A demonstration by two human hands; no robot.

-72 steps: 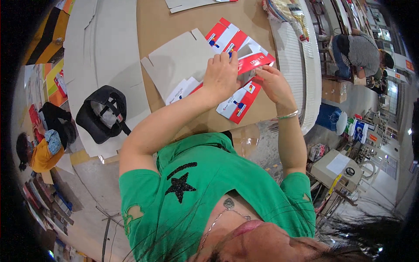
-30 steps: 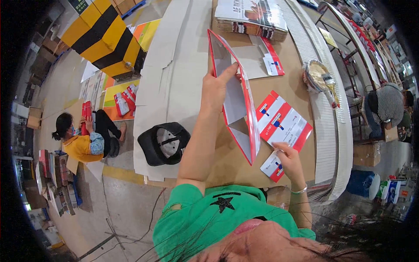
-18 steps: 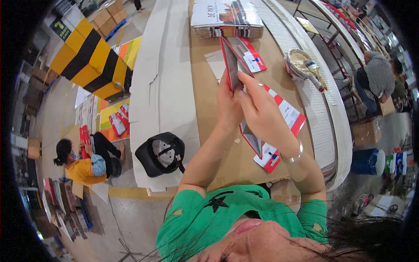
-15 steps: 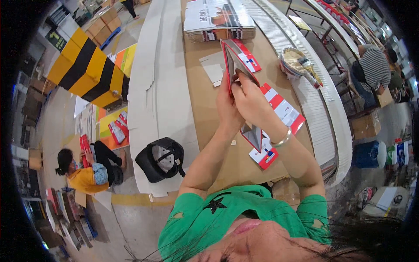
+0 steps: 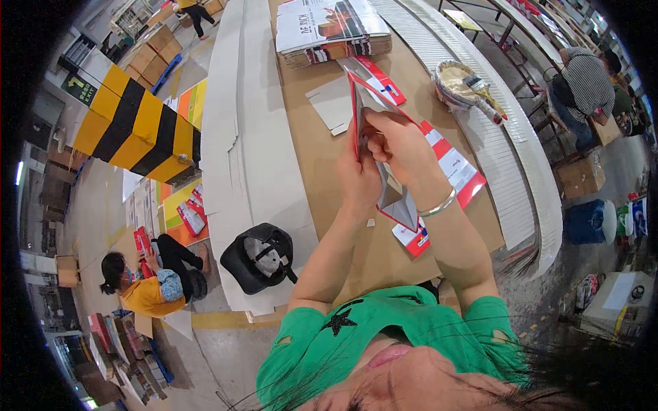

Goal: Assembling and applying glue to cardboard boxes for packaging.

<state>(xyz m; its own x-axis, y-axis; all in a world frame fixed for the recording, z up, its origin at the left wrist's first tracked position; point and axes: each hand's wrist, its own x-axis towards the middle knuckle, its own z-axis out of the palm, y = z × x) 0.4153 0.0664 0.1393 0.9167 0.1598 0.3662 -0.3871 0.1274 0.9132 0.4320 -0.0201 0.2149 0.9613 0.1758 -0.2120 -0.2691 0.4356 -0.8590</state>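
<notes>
**Both hands fold a red-edged carton blank above the workbench**

The long brown cardboard-covered workbench runs from near to far, giving a flat bed for loose stock. On its left lie large white corrugated sheets, laid flat and out of the working zone. At the far end sits a stack of printed flat cartons, within reach as supply. On the right edge, a round bowl of pale glue with a brush stands close to the right arm, handy for dipping.

Raised off the bench at centre is the red-edged, grey-backed flat carton blank, held upright and edge-on to the camera, apparently so its panels can be bent along the creases. The left hand grips it from the left, fingers wrapped on the panel; the right hand is curled over its top edge, pinching the fold. Below and to the right, more red and white printed blanks lie flat on the bench.

A black cap rests on the near white sheets. A person in yellow sits on the floor at left.
</notes>
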